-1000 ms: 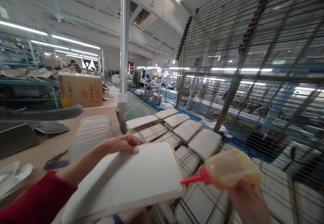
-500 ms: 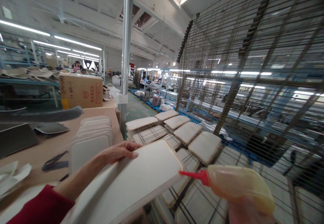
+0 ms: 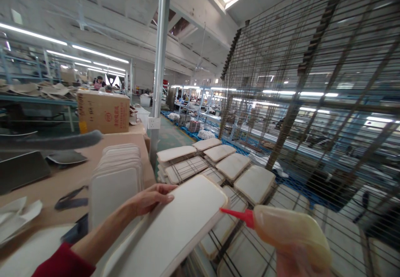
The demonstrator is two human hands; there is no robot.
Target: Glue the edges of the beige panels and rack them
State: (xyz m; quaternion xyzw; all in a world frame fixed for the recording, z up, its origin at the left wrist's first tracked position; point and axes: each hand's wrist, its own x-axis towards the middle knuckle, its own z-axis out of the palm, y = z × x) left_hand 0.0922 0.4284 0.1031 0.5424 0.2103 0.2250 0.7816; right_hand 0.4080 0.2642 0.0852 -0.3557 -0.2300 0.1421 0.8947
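A: How many hands, and what is in them?

B: Two; the left hand (image 3: 153, 200) pinches one white panel (image 3: 184, 210) by its left edge, thumb on top; the right hand (image 3: 292, 262), partly cut off below, wraps round one squeeze bottle (image 3: 290, 229) with one red nozzle (image 3: 240, 215).

A: Where is the panel?

B: In front of the person, between the table (image 3: 142, 147) and the wire rack (image 3: 286, 127); the nozzle tip is at its right edge, touching or just beside, I cannot tell which.

A: And around it?

B: Five pale boards (image 3: 233, 165) lie atop the rack's wires; more lie beneath, too overlapped to count; the table bears one upright stack (image 3: 115, 189), its pieces uncountable; one cardboard box (image 3: 104, 112) stands beyond.
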